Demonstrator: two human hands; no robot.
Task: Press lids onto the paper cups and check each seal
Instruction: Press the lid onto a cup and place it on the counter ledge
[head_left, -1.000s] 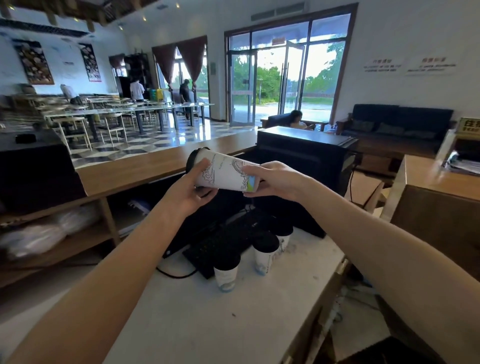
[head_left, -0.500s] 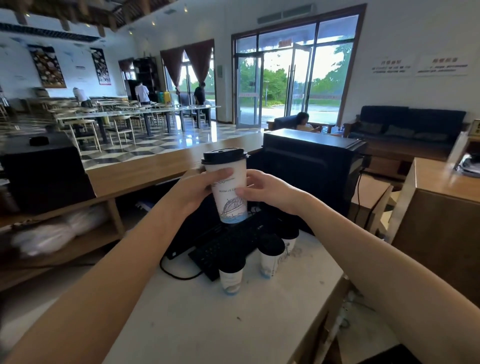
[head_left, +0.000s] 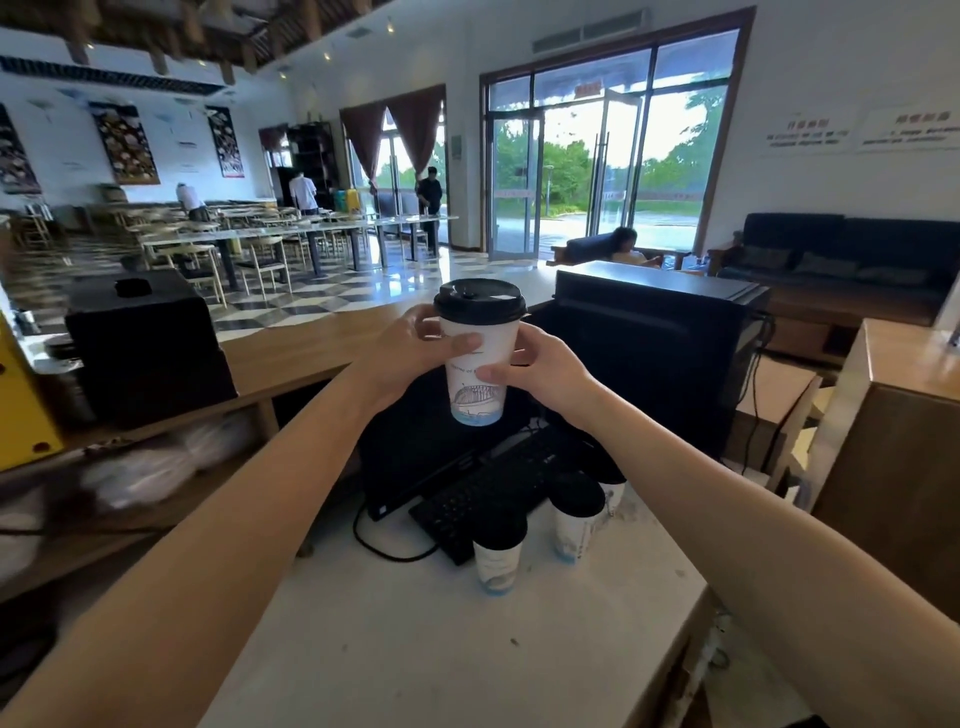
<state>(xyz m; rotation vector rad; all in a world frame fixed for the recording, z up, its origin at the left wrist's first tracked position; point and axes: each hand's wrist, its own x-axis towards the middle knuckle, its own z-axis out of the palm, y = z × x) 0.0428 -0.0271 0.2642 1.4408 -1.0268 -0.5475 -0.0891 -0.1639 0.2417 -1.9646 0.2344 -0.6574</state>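
The person's fingers (head_left: 464, 343) curl round the wall of a lidded paper cup (head_left: 479, 400). The left hand (head_left: 405, 348) wraps it just under the black lid (head_left: 479, 304), and the right hand (head_left: 545, 364) grips lower down. The cup is held upright in the air over the keyboard (head_left: 488, 493), above the bench (head_left: 415, 649). It looks light and thin-walled and would probably dent under a hard squeeze, so a hold near the stiffer rim suits it. Whether it is filled cannot be told. More lidded cups (head_left: 496, 551) stand below.
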